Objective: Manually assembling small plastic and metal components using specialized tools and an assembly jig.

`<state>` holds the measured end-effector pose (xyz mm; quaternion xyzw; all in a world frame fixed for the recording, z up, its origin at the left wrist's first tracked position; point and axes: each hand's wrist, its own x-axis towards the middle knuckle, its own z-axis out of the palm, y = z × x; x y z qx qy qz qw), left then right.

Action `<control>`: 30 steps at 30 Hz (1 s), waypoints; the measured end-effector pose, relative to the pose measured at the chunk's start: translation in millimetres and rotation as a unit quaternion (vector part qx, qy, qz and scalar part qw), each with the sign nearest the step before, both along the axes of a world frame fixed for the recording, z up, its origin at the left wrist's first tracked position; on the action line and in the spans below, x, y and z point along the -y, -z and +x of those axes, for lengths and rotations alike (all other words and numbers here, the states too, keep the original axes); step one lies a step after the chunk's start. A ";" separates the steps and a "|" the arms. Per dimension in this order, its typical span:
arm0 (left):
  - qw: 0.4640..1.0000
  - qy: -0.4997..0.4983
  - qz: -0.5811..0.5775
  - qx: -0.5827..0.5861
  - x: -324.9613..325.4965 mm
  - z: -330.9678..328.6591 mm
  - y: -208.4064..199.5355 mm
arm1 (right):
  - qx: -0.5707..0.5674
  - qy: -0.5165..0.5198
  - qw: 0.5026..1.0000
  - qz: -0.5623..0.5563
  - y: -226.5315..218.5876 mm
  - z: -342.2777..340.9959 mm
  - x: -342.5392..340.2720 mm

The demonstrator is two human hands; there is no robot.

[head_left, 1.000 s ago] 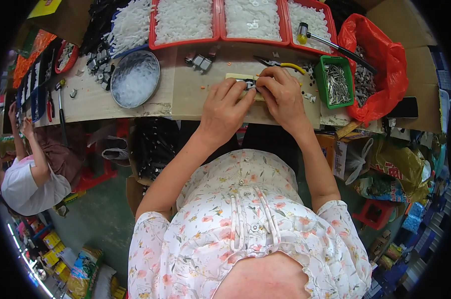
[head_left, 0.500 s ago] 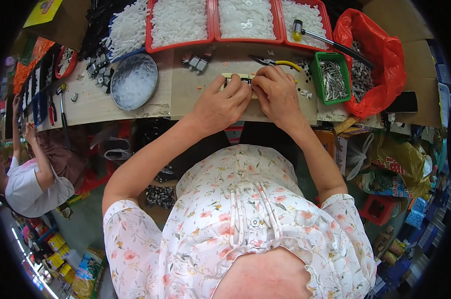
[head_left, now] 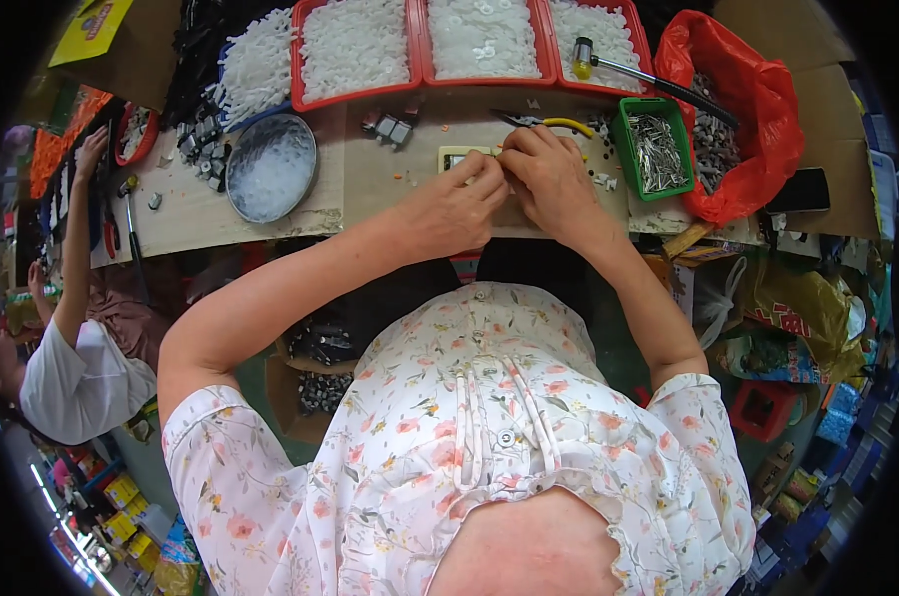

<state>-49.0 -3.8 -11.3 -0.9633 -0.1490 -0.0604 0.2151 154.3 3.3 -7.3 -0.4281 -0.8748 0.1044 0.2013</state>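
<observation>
At the middle of the bench, my left hand [head_left: 457, 211] and my right hand [head_left: 549, 181] meet with bent fingers. The left thumb and fingertips pinch close to the right fingertips. Whatever small piece is between them is mostly hidden by the fingers. Just beyond the left fingers lies a cream rectangular block [head_left: 449, 157] with a dark slot, partly covered by my hands. Past my right hand are yellow-handled pliers [head_left: 559, 125]. Small dark and white bits lie to its right, beside a green tray [head_left: 625, 149] of thin metal pins.
Red trays [head_left: 370, 101] of white plastic parts line the back. A hammer [head_left: 648, 79] rests across a tray and a red bag [head_left: 762, 139]. Left are a round metal bowl [head_left: 310, 179], grey metal parts [head_left: 395, 131] and a second hammer [head_left: 129, 214]. A co-worker [head_left: 82, 368] sits at far left.
My left hand has drawn back slightly toward me and lower, uncovering more of the cream block. My right hand stays nearly in place. The co-worker's arm has reached farther forward.
</observation>
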 end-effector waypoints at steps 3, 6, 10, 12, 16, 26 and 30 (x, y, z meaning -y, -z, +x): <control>0.992 -0.031 -0.088 0.080 -2.6 -3.9 7.6 | -0.069 0.007 0.997 0.014 -5.4 17.0 -4.9; 0.962 -0.065 -0.203 0.169 -6.1 -4.1 6.1 | -0.120 0.087 0.988 0.038 -19.0 59.9 -10.3; 0.936 -0.056 -0.285 0.200 -18.9 -2.6 -11.1 | -0.052 0.255 0.964 0.051 -13.3 129.2 -14.2; 0.923 -0.062 -0.297 0.237 -27.9 2.0 -19.4 | 0.017 0.276 0.959 0.064 -4.8 143.1 -15.0; 0.921 -0.040 -0.266 0.282 -69.0 28.1 -34.8 | 0.064 0.297 0.950 0.074 5.2 146.3 -18.9; 0.956 -0.132 -0.118 0.234 -204.3 112.8 -15.1 | -0.037 0.299 0.952 0.057 -2.4 147.1 -21.5; 0.957 -0.146 -0.102 0.226 -218.7 132.1 -6.2 | -0.066 0.301 0.950 0.054 -3.9 152.8 -18.7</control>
